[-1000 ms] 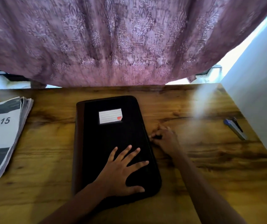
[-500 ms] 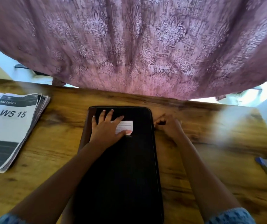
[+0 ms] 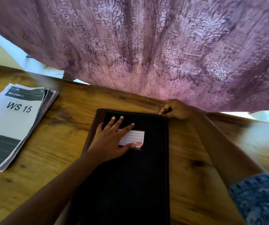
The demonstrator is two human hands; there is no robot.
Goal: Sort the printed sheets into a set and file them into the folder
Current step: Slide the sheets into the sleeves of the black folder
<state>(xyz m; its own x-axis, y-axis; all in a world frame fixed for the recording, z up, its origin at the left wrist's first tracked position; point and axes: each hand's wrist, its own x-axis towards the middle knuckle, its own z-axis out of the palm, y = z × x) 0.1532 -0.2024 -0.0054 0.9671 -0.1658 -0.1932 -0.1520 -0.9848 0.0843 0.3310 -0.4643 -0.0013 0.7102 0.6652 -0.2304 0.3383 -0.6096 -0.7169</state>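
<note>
2 bare hands are on the folder. It is a black, cloth-looking case, a long rectangle with rounded corners, a stitched seam round its rim and a brown strip down its left side. It lies flat and closed mid-table, long axis running near to far, with its near end out of view. A white lined label with a red mark sits on the cover toward the far end.

The left hand lies flat on the far half of the cover, fingers straight and spread, pointing far and right, thumb along the label's near edge. The right hand is curled at the folder's far right corner, fingertips pinching a small dark tab at the rim. What the tab is I cannot tell. A blue patterned sleeve shows at the near right.

The sheets lie in 1 loose stack at the left, well apart from the folder. The top page is white with "WS 15" in bold and dark bands, and the page edges fan out on the stack's right side.

The table is warm, knotty wood grain. A wide strip of it shows between stack and folder, and more to the folder's right. A mauve curtain with a raised damask pattern hangs over the far edge, its hem just beyond the right hand, so little room is left past the folder's far end.
</note>
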